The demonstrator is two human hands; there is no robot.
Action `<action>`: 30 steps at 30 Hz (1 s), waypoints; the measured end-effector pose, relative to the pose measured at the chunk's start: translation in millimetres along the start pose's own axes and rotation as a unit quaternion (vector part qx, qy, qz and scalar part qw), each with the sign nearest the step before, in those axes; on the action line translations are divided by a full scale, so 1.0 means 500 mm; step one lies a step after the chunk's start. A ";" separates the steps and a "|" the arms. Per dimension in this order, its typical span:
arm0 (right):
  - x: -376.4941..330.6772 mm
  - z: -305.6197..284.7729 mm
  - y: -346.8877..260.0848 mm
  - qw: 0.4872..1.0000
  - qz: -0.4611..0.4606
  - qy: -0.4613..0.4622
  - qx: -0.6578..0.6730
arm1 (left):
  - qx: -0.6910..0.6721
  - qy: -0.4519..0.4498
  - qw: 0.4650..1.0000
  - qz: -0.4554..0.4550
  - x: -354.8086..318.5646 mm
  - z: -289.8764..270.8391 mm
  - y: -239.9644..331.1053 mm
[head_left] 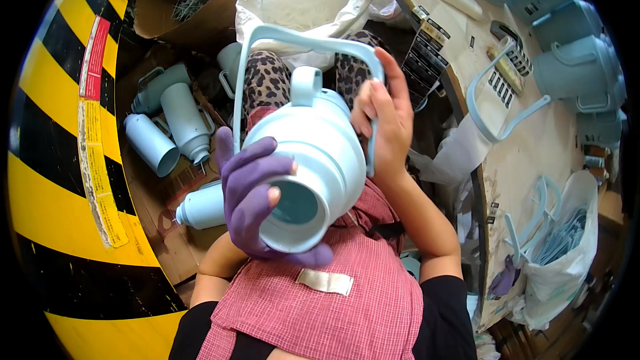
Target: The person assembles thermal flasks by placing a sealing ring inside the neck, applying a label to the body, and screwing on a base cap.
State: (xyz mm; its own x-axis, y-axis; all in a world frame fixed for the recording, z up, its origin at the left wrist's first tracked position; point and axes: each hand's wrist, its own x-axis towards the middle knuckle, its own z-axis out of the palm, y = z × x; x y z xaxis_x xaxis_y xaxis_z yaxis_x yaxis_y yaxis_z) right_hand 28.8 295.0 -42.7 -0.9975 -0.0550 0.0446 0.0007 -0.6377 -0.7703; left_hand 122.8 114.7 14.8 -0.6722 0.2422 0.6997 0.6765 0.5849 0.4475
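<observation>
A light blue thermos jug body (310,133) lies tilted above my lap, its round open mouth facing me. My left hand (248,190), in a purple glove with bare fingertips, wraps round the rim of that mouth. A light blue U-shaped carrying handle (308,40) arches over the far side of the body, its arms running down both sides. My bare right hand (387,117) grips the right arm of this handle, thumb and fingers closed round it, index finger raised along its corner. A small loop grip (307,85) stands up from the body.
Several light blue thermos bodies (180,117) lie on cardboard at left, beside a yellow-and-black striped panel (47,187). Ahead stand a white sack (303,0) and a cardboard box (157,10) of wire pieces. At right, a worktable (527,153) bears jugs (577,70) and a loose handle (477,103).
</observation>
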 end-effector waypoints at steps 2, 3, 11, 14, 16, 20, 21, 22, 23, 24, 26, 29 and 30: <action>-0.015 -0.007 -0.004 0.998 -0.048 -0.028 -0.039 | -0.004 0.104 0.994 0.015 0.008 -0.003 0.001; -0.025 -0.009 -0.006 0.998 -0.047 -0.024 -0.039 | -0.289 0.194 0.931 -0.111 0.012 -0.018 -0.002; -0.058 -0.008 -0.027 0.995 -0.008 0.004 -0.098 | -0.608 -0.036 0.696 -0.380 0.012 -0.027 -0.133; -0.056 -0.015 -0.031 0.990 -0.030 -0.028 -0.138 | -0.664 -0.003 0.659 -0.352 -0.029 0.003 -0.138; -0.057 -0.022 -0.031 0.981 -0.052 -0.072 -0.170 | -0.673 0.016 0.668 -0.318 -0.043 0.018 -0.134; -0.066 -0.033 -0.025 0.975 -0.039 -0.044 -0.216 | -0.609 0.019 0.712 -0.350 -0.043 0.018 -0.130; -0.068 -0.033 -0.025 0.976 -0.028 -0.035 -0.211 | -0.609 0.019 0.709 -0.355 -0.040 0.014 -0.132; -0.070 -0.033 -0.026 0.978 -0.017 -0.026 -0.206 | -0.617 0.008 0.693 -0.372 -0.038 0.011 -0.136; -0.069 -0.032 -0.026 0.978 -0.018 -0.026 -0.206 | -0.628 -0.006 0.681 -0.377 -0.037 0.011 -0.138; -0.070 -0.031 -0.027 0.976 -0.021 -0.034 -0.212 | -0.621 -0.015 0.685 -0.381 -0.040 0.010 -0.141; -0.068 -0.030 -0.027 0.974 -0.022 -0.043 -0.219 | -0.606 -0.041 0.692 -0.390 -0.047 0.017 -0.141; -0.069 -0.028 -0.022 0.977 -0.048 -0.036 -0.203 | -0.579 -0.011 0.728 -0.368 -0.060 0.041 -0.132; -0.070 -0.026 -0.018 0.979 -0.036 -0.045 -0.193 | -0.562 0.040 0.756 -0.334 -0.060 0.050 -0.131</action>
State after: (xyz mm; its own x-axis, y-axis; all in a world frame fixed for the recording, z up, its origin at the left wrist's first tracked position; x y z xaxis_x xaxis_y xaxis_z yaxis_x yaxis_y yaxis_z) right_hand 63.0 312.7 -45.8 -0.9837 -0.0996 0.1500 -0.1133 -0.3048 -0.9456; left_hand 91.1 88.3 -49.6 -0.9866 0.1093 0.1207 0.0538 -0.4810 0.8751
